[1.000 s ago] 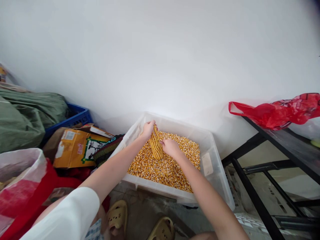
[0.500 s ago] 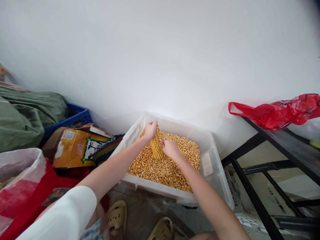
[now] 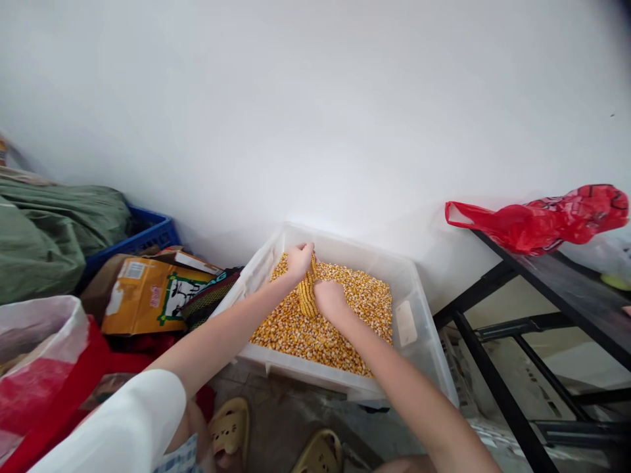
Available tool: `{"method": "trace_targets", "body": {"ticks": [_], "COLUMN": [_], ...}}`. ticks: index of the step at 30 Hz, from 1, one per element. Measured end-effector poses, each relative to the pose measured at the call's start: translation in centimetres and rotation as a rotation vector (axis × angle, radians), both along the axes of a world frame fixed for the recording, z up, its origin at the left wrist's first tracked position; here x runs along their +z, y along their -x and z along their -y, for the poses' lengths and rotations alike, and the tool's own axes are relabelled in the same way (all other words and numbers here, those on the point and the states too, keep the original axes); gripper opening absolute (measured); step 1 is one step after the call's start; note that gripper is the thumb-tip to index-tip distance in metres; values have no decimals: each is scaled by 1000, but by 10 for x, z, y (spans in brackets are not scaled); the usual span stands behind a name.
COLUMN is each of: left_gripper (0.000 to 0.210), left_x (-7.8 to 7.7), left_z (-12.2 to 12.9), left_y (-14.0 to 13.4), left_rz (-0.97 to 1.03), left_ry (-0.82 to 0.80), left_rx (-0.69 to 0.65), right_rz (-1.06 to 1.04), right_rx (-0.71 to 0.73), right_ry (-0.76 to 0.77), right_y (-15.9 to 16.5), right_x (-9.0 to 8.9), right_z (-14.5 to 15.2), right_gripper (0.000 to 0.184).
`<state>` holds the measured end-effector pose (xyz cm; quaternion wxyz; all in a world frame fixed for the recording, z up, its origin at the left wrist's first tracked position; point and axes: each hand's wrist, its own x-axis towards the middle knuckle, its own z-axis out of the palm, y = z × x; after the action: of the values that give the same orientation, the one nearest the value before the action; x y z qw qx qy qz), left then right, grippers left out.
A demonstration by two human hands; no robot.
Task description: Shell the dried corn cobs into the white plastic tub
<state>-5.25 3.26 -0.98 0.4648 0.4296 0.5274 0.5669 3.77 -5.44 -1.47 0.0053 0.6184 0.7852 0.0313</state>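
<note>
"What's closest to you on the feed?"

"At the bottom I see my wearer's white sleeve [image 3: 116,424], then two tan sandals [image 3: 230,427] on the floor. A red and white bag [image 3: 44,371] stands at the left edge, its mouth open."

"And past the feet?"

"A clear plastic tub [image 3: 430,338], with a broad layer of loose corn kernels [image 3: 315,347] in it, yellow and pale mixed. A light label sits on its right-hand wall."

"What about the hands?"

"The right hand [image 3: 331,300] is nearer to me, curled in against the side of a corn cob [image 3: 307,297]. Its fingertips are hidden, so I can't tell whether it grips the cob or only presses on it. The left hand [image 3: 299,261] is a little farther off, clasping the cob's upper end."

"So where's the cob exactly?"

"Inside the tub, between the two hands, tilted with its lower end toward me, over the kernels — I can't tell if it touches them."

"Anything beyond?"

"Left of the tub, an orange cardboard box [image 3: 135,303]; behind it, a blue crate [image 3: 155,231]. To the right, a crumpled red plastic bag [image 3: 559,220] lies on top of a black metal frame [image 3: 497,387]. Farthest back — a white wall [image 3: 315,112]."
</note>
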Motion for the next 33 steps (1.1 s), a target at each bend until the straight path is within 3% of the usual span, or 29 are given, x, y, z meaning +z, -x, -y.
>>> {"method": "trace_targets", "body": {"ticks": [5,12,15,24,30,33], "left_gripper": [17,17,17,17,19,20], "left_x": [-4,-9,-11,-16,-14,-10], "left_z": [-8,-19,-23,-31,-27,-24], "left_y": [6,16,19,19,20,21], "left_rz": [50,216,226,202,183,153], "left_ry": [-49,-17,-12,-21,-34,-16], "left_rx": [-4,-33,-34,-70,-98,-77], "right_rz": [-207,-535,-595,-294,-408,-333], "right_rx": [-2,33,26,156,120,100], "right_ry": [31,-9,-33,12,21,52], "right_y": [-17,-13,-8,-26,-27,-32], "right_x": [-9,-45,-53,-22,-9,0], "right_z": [-14,-21,-23,-27,-27,-28], "right_gripper": [36,39,42,38,39,38]}}
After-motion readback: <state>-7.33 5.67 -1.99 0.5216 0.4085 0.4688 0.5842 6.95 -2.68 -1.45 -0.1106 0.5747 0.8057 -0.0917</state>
